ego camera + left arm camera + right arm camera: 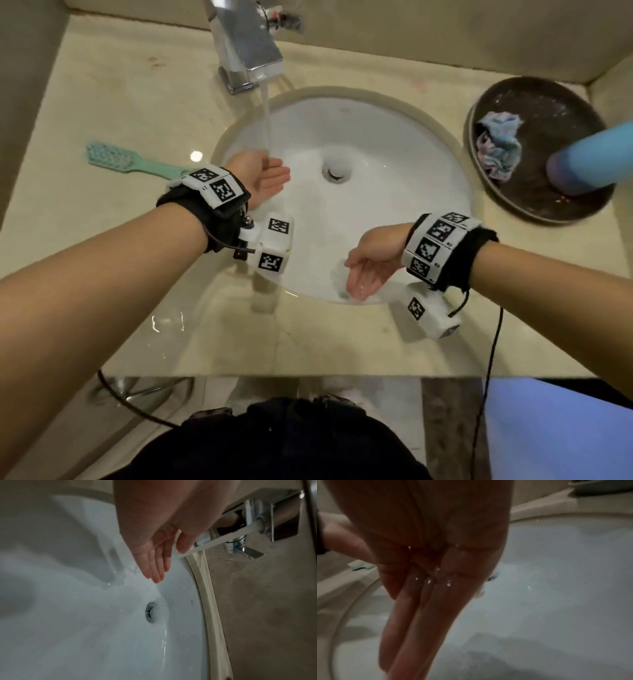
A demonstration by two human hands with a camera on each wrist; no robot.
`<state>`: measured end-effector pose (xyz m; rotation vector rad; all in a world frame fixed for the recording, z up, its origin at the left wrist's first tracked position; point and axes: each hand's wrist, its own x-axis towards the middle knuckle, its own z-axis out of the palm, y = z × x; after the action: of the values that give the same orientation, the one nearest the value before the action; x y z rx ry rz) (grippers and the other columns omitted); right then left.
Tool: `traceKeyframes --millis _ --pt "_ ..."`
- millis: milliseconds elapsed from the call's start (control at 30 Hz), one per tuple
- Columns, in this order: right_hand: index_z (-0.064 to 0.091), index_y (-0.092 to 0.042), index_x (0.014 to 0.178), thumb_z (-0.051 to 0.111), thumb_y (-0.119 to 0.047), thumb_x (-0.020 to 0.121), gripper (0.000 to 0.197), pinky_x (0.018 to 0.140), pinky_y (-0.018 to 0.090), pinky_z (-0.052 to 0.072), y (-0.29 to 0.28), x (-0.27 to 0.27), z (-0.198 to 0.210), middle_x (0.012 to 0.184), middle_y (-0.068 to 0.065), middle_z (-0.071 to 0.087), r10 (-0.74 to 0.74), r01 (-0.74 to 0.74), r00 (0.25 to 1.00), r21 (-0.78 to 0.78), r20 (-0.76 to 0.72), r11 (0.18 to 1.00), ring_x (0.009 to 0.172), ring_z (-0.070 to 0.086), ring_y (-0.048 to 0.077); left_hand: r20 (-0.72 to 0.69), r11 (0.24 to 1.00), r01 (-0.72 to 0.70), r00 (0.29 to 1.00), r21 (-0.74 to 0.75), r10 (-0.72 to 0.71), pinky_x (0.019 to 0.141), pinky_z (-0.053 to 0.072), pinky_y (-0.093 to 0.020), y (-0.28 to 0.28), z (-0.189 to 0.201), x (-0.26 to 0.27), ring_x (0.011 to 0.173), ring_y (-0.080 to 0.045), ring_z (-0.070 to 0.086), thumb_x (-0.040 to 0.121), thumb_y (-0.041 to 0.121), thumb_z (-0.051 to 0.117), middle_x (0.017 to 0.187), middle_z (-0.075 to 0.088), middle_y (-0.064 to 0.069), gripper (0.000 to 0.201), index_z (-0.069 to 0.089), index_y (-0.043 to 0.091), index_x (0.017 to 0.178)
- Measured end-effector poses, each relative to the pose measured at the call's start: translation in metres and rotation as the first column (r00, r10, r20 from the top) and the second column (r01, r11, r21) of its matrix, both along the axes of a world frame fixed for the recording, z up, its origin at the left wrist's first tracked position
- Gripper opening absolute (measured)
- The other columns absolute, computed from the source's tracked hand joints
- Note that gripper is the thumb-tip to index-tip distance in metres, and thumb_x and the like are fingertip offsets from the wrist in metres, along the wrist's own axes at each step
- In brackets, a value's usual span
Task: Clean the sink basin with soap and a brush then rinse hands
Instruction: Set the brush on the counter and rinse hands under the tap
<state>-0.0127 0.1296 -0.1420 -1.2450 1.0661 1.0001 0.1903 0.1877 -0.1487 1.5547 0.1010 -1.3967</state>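
Left hand (265,174): you held it flat, empty, under the stream (266,120).
Right hand (368,270): flat, empty, wet.
Risk: water could splash your wrist camera (274,248).

head overhead, wrists close, sharing basin (394,178)

my right, on the counter (342,342): dark round tray (507,205) | on the tray: crumpled pastel cloth (498,144), beside it a blue bottle (589,157) | under the counter's front edge: my dark trousers (291,442), a black cable (486,377)
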Motion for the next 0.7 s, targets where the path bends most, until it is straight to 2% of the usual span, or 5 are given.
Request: traceKeyframes --millis 167,233,333,500,700 --pt "0.060 0.001 0.070 0.038 -0.016 0.099 0.041 0.052 0.020 0.052 -0.012 0.000 -0.004 0.070 0.013 0.062 -0.067 0.080 0.996 -0.269 0.059 0.960 0.058 0.061 0.018 0.030 1.000 -0.021 0.999 -0.006 0.021 0.091 0.042 -0.027 -0.004 -0.001 0.003 0.120 -0.022 0.054 0.103 0.024 0.026 0.125 0.056 -0.013 0.037 0.055 0.002 0.106" --pt "0.060 0.001 0.070 0.038 -0.017 0.099 0.040 0.052 0.019 0.052 -0.022 0.007 -0.004 0.073 0.013 0.061 -0.229 0.270 0.960 -0.315 0.161 0.910 0.060 0.060 0.018 0.048 0.999 -0.040 0.998 -0.027 0.041 0.088 0.043 -0.025 -0.006 0.000 0.008 0.109 -0.021 0.058 0.103 0.025 0.025 0.114 0.057 -0.009 0.039 0.052 0.002 0.118" --pt "0.060 0.001 0.072 0.039 -0.019 0.100 0.040 0.057 0.021 0.054 -0.035 0.017 -0.002 0.076 0.014 0.061 -0.419 0.492 0.863 -0.280 0.281 0.824 0.061 0.061 0.017 0.062 0.992 -0.113 0.991 -0.055 0.117 0.082 0.046 -0.024 -0.010 -0.003 0.019 0.081 -0.015 0.060 0.103 0.025 0.026 0.094 0.059 -0.006 0.035 0.053 0.006 0.092" --pt "0.061 0.002 0.075 0.037 -0.019 0.100 0.040 0.054 0.020 0.054 -0.053 0.028 0.002 0.085 0.017 0.064 -0.559 0.645 0.751 -0.210 0.352 0.734 0.066 0.062 0.019 0.013 0.966 -0.225 0.973 -0.131 0.229 0.069 0.048 -0.021 -0.023 -0.008 0.036 0.075 -0.014 0.061 0.101 0.030 0.033 0.085 0.061 -0.006 0.034 0.054 0.009 0.084" --pt "0.056 0.015 0.116 0.033 -0.019 0.102 0.043 0.062 0.023 0.053 -0.072 0.027 0.002 0.107 0.024 0.061 -0.685 0.770 0.619 -0.124 0.385 0.626 0.070 0.060 0.021 -0.099 0.947 -0.254 0.966 -0.197 0.239 0.047 0.047 -0.017 -0.037 -0.001 0.034 0.042 -0.011 0.056 0.101 0.013 0.033 0.051 0.060 -0.003 0.034 0.054 0.005 0.076"
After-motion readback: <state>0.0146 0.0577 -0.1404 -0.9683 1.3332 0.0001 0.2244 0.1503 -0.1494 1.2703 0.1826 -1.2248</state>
